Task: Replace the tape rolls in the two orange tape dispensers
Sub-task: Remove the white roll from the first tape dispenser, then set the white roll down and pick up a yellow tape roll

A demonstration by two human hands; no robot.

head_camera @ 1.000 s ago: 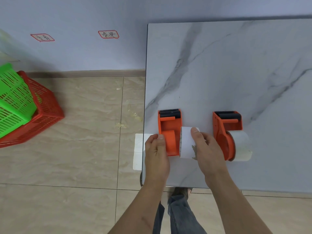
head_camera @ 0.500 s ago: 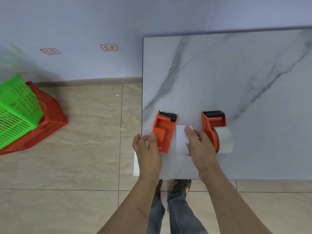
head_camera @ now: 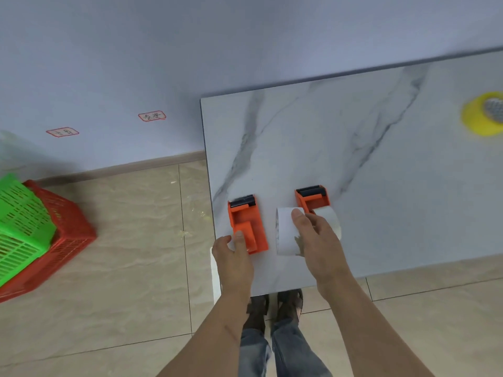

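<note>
Setting: pale wall, beige tiled floor (head_camera: 130,240) and a white marble-patterned table (head_camera: 381,200) with grey veins, seen from above.
Writing: two red-bordered labels (head_camera: 152,116) are stuck to the wall, each with dark handwritten characters — too blurred to read. No brand marks can be made out on the dispensers or rolls.
Left dispenser: an orange tape dispenser (head_camera: 249,224) lies near the table's left edge, its black cutter end pointing away from the person; its roll bay shows no tape.
Left hand: the left hand (head_camera: 232,257) holds the near end of that dispenser, thumb on its left side and a fingertip on top.
White roll: a white tape roll (head_camera: 284,231) stands on edge on the table between the two dispensers, apart from the left one.
Right hand: the right hand (head_camera: 317,240) grips this roll — thumb laid over its top, the other fingers curled round its right side.
Right dispenser: a second orange dispenser (head_camera: 313,198) lies just beyond the right hand, with a translucent whitish roll (head_camera: 329,217) mounted in it.
Far right: a yellow tape roll (head_camera: 481,115) lies flat at the table's right edge, well apart from both hands.
Floor, left: a green basket (head_camera: 19,224) sits nested in a red basket (head_camera: 70,235).
</note>
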